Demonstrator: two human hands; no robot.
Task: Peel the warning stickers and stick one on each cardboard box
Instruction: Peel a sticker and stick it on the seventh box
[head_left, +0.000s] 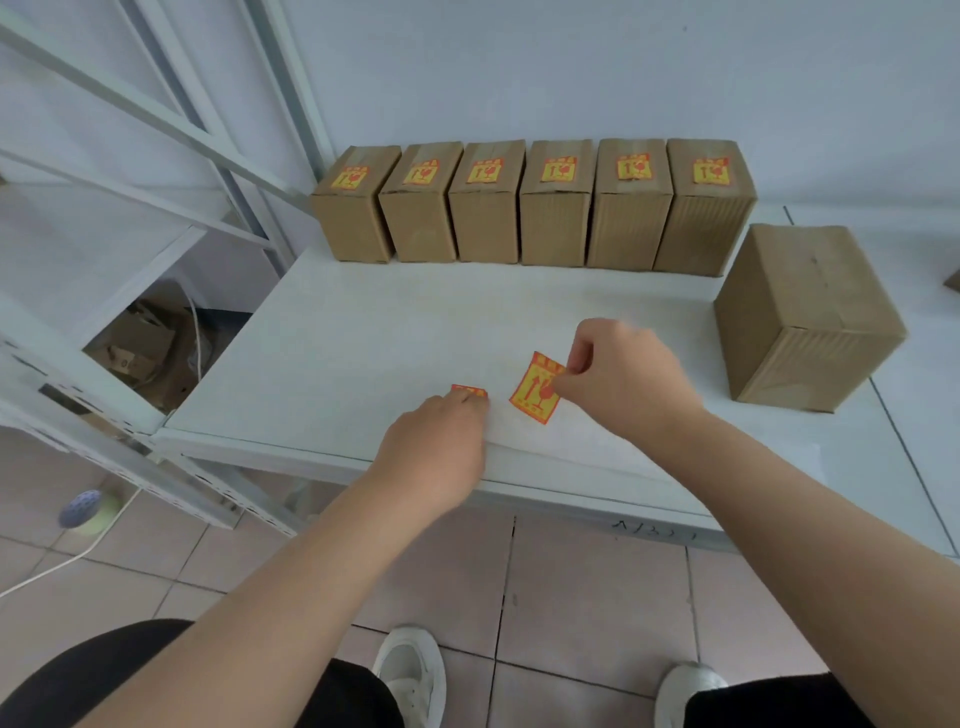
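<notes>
The right hand (618, 379) pinches a peeled sticker (537, 388) by its right edge, thumb and forefinger closed on it, and holds it just above the bench (337, 332). The sticker curls, its far corner lifted. Left of the sticker, the left hand (436, 441) presses fingertips down on the backing sheet (545, 441), a white sheet that is hard to tell from the bench top; the hand is flat rather than clenched, and a second sticker (467, 391) shows at its fingertips, still on the sheet as far as I can tell.

Beyond the sticker, against the wall, stand six small boxes (540, 208) in a row, each already bearing a label on its top. To the right of the sticker and well apart from it sits a larger box (805, 312) with a bare top, so it looks like the one left to label.

The sticker is thin, light and floppy, with a tacky underside; it will likely fold onto itself or cling to the fingers if gripped in the middle. Holding it by one edge, as now, seems the safer hold, laying the free edge down first and smoothing across. The cardboard top is stiff and slightly ribbed, so firm pressure should help it stick.
</notes>
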